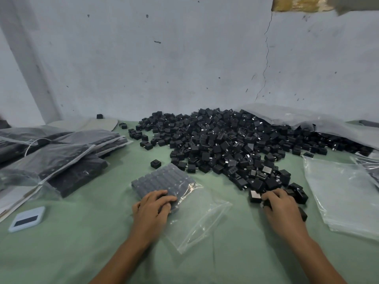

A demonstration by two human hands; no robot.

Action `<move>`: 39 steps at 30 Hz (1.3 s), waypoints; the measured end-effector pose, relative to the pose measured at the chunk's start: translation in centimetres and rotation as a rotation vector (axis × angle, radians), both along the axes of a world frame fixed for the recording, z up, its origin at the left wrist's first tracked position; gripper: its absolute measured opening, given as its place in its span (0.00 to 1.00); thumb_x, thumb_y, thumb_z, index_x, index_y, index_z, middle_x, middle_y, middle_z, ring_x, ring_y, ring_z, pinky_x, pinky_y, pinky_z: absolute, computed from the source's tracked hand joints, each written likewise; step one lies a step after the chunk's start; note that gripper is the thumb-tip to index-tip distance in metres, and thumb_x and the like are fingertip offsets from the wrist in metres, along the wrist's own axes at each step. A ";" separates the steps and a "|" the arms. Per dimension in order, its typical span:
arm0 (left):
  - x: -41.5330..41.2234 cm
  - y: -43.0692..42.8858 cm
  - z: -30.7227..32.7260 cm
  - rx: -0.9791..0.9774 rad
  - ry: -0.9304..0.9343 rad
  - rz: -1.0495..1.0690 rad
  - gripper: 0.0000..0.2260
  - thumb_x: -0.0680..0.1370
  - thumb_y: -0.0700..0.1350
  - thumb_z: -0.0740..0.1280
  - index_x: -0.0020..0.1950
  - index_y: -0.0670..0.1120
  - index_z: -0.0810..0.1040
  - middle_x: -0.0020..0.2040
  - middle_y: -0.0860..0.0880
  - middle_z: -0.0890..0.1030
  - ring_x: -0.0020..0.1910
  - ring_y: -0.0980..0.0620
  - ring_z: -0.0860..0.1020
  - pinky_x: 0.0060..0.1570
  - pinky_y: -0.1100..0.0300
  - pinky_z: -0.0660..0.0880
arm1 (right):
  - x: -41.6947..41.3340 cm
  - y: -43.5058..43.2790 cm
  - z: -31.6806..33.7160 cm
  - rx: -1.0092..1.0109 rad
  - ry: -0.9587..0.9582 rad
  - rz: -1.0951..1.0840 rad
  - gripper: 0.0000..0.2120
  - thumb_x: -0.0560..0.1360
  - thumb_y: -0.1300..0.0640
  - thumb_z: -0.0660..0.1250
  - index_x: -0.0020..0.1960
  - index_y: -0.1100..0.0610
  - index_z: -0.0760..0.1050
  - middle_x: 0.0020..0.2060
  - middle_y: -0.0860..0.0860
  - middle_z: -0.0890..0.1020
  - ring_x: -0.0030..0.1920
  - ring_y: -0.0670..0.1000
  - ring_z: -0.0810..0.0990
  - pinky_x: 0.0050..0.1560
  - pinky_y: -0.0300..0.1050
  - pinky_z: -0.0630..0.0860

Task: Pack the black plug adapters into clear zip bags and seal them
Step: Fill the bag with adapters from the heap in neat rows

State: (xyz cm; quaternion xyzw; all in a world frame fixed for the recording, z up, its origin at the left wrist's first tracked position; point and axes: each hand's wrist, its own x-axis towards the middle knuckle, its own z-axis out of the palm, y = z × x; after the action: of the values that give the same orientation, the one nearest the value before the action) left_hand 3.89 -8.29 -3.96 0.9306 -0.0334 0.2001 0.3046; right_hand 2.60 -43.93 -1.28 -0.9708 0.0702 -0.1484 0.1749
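Note:
A big heap of black plug adapters [225,144] covers the middle and right of the green table. In front of it lies a clear zip bag [164,181] partly filled with rows of adapters, its open mouth toward me. My left hand [152,206] rests on the near end of the packed rows, fingers bent over them. My right hand [281,208] is at the heap's near edge, fingers curled round black adapters [266,202]. More loose adapters [255,196] lie beside it.
Filled bags of adapters [67,158] are stacked at the left. Empty clear bags [344,191] lie at the right, and a large plastic sack [307,121] spills the heap at the back right. A small light-blue device [26,219] sits near the left edge. A wall stands behind.

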 end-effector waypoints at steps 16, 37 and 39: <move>0.0 -0.1 0.1 0.021 0.005 0.007 0.13 0.80 0.47 0.64 0.54 0.67 0.80 0.61 0.68 0.71 0.65 0.67 0.64 0.61 0.61 0.52 | -0.9 1.1 1.6 0.593 -0.167 0.031 0.13 0.81 0.47 0.61 0.60 0.48 0.80 0.43 0.45 0.84 0.41 0.47 0.81 0.45 0.46 0.75; -0.1 -0.1 0.1 -0.004 0.013 0.001 0.14 0.80 0.46 0.65 0.54 0.67 0.80 0.63 0.67 0.73 0.67 0.65 0.65 0.63 0.60 0.53 | -2.2 2.6 2.9 1.831 0.186 0.300 0.18 0.76 0.54 0.68 0.61 0.64 0.78 0.55 0.61 0.83 0.38 0.50 0.82 0.37 0.40 0.83; -0.1 -0.1 0.1 0.000 0.018 0.001 0.14 0.80 0.46 0.65 0.54 0.67 0.80 0.63 0.67 0.73 0.67 0.65 0.65 0.63 0.60 0.53 | -2.9 2.8 2.7 1.623 0.277 0.334 0.12 0.77 0.60 0.65 0.58 0.60 0.80 0.52 0.66 0.82 0.34 0.51 0.79 0.31 0.41 0.80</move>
State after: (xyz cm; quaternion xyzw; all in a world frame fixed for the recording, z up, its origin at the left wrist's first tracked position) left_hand 3.79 -8.44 -3.85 0.9324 -0.0300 0.1919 0.3048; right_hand -0.34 -41.12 1.39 -0.5508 0.0315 0.0966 0.8284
